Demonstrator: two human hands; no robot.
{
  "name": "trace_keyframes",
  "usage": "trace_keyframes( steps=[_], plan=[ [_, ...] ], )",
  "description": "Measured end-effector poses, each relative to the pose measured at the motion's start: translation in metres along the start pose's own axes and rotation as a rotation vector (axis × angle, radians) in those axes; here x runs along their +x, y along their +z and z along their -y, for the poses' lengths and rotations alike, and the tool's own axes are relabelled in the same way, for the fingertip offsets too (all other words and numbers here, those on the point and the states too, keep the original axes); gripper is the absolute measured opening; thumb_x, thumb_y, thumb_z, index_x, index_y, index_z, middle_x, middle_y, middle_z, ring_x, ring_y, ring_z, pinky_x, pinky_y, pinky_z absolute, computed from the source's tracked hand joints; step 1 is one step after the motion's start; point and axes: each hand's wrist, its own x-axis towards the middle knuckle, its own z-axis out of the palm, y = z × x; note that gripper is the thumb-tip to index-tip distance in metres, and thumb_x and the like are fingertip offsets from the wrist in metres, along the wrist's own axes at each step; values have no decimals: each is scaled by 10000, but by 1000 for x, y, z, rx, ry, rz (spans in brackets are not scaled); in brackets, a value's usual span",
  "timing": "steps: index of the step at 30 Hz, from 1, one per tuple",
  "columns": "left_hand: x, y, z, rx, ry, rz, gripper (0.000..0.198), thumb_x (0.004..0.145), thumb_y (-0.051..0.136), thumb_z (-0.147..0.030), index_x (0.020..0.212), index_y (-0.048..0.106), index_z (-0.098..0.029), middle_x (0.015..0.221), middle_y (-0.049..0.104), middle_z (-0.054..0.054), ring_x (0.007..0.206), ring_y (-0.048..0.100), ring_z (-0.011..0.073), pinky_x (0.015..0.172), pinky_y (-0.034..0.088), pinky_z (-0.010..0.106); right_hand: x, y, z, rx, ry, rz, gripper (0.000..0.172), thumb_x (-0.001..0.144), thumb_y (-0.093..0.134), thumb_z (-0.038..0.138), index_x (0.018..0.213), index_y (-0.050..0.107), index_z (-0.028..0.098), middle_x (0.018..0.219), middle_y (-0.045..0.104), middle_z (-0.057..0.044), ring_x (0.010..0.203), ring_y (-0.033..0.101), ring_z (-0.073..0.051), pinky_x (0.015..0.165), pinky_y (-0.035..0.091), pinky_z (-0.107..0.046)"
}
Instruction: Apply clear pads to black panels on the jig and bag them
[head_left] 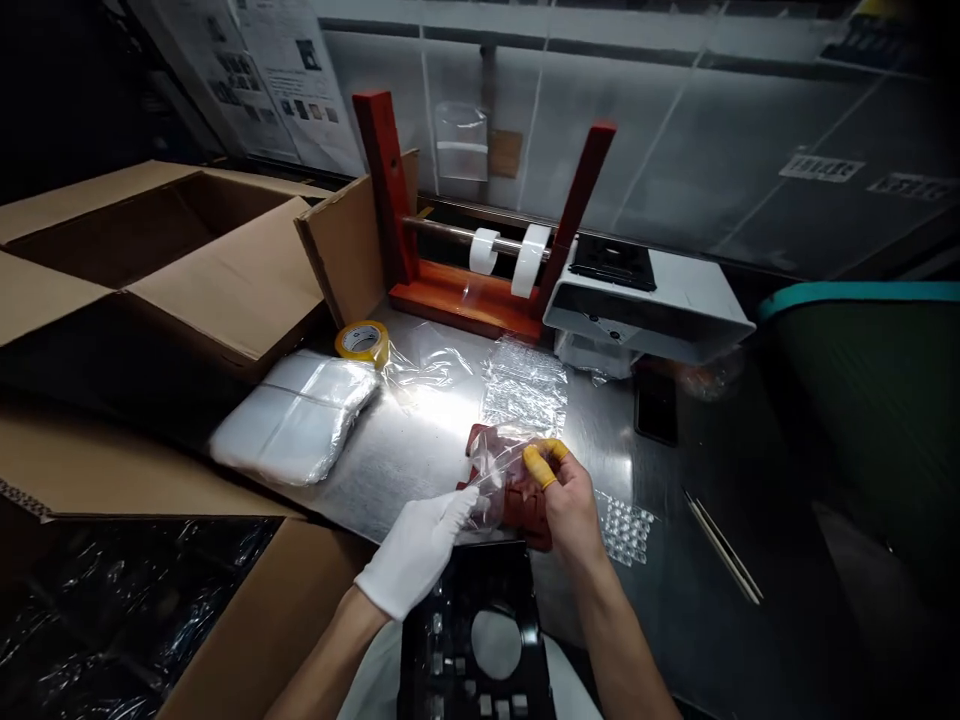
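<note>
My left hand [416, 548], in a white glove, pinches one edge of a clear plastic bag [491, 480]. Yellow finger cots cover the thumb and forefinger of my right hand [566, 490], which grips the bag's other side. The bag is stretched between both hands over a dark red block-like fixture [529, 515], partly hidden beneath it. Nearest to me lies a black panel [480, 630] with a large round opening and several small cutouts, below my hands. Bubble wrap [630, 530] lies just right of my right wrist.
A stack of clear bags [296, 415] and yellow tape [362, 342] lie left on the metal table [390, 465]. Behind stands a red rack [465, 295] with white rolls. Open cartons [232, 270] fill the left. A phone [655, 408], thin sticks [724, 548] and a green bin [862, 400] are right.
</note>
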Motion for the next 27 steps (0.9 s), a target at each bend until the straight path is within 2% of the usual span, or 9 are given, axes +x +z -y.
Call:
trace_keyframes(
  steps=[2, 7, 10, 15, 17, 20, 23, 25, 27],
  plan=[
    [1, 6, 1, 25, -27, -6, 542, 988, 396, -536, 1046, 777, -155, 962, 758, 59, 929, 669, 240, 872, 499, 292, -1, -8, 3, 18, 58, 4, 365, 826, 716, 538, 957, 572, 228, 763, 614, 24, 577, 524, -122, 545, 430, -247],
    [3, 18, 0, 164, -25, -5, 540, 980, 405, -539, 888, 766, -148, 806, 719, 29, 794, 631, 211, 751, 474, 266, -5, -13, -1, -152, 239, 332, 422, 784, 724, 594, 823, 611, 189, 581, 557, 37, 454, 419, -90, 430, 307, -222],
    [3, 19, -1, 212, -26, -26, 578, 994, 361, -547, 807, 739, -152, 752, 699, 29, 751, 622, 207, 702, 458, 266, -6, -11, -3, -138, 213, 372, 395, 733, 796, 518, 714, 576, 190, 550, 493, 65, 465, 386, -77, 448, 313, -218],
    [-2, 7, 5, 140, -82, -62, 618, 1000, 309, -548, 899, 771, -150, 879, 758, 69, 873, 683, 260, 795, 510, 296, 0, -27, 3, -100, 184, 416, 415, 697, 823, 435, 647, 489, 193, 581, 479, 64, 510, 406, -83, 497, 352, -225],
    [-5, 2, 11, 140, -91, -71, 616, 1002, 293, -536, 946, 780, -162, 937, 768, 73, 933, 693, 271, 831, 520, 304, 2, -33, 6, -240, 165, 400, 338, 727, 788, 389, 695, 516, 192, 639, 508, 53, 553, 451, -98, 530, 380, -230],
    [-6, -2, 19, 205, -86, -54, 595, 1014, 265, -502, 1003, 778, -201, 983, 772, 63, 979, 701, 267, 861, 517, 300, 0, -28, 6, -470, 55, 277, 208, 770, 709, 302, 896, 578, 202, 796, 598, 26, 657, 542, -131, 614, 443, -248],
    [-5, -5, 27, 338, -54, -18, 523, 1014, 296, -457, 1066, 763, -228, 1014, 768, 63, 995, 703, 266, 876, 502, 297, -2, -5, 0, -544, -49, 228, 314, 805, 660, 292, 1104, 589, 227, 971, 667, -13, 799, 614, -168, 730, 486, -282],
    [-4, -7, 33, 393, -43, -5, 477, 1006, 335, -436, 1071, 760, -230, 1022, 764, 73, 998, 702, 271, 879, 492, 299, -2, 11, -4, -456, -62, 222, 301, 834, 623, 318, 1116, 581, 219, 894, 665, -6, 755, 611, -167, 689, 483, -274],
    [-5, -11, 40, 403, -60, -8, 475, 1008, 333, -432, 1034, 764, -233, 1002, 765, 77, 989, 702, 271, 864, 489, 299, -1, 22, -4, -394, -72, 155, 294, 835, 597, 311, 1108, 566, 207, 700, 571, 47, 600, 536, -143, 578, 432, -245]
  ],
)
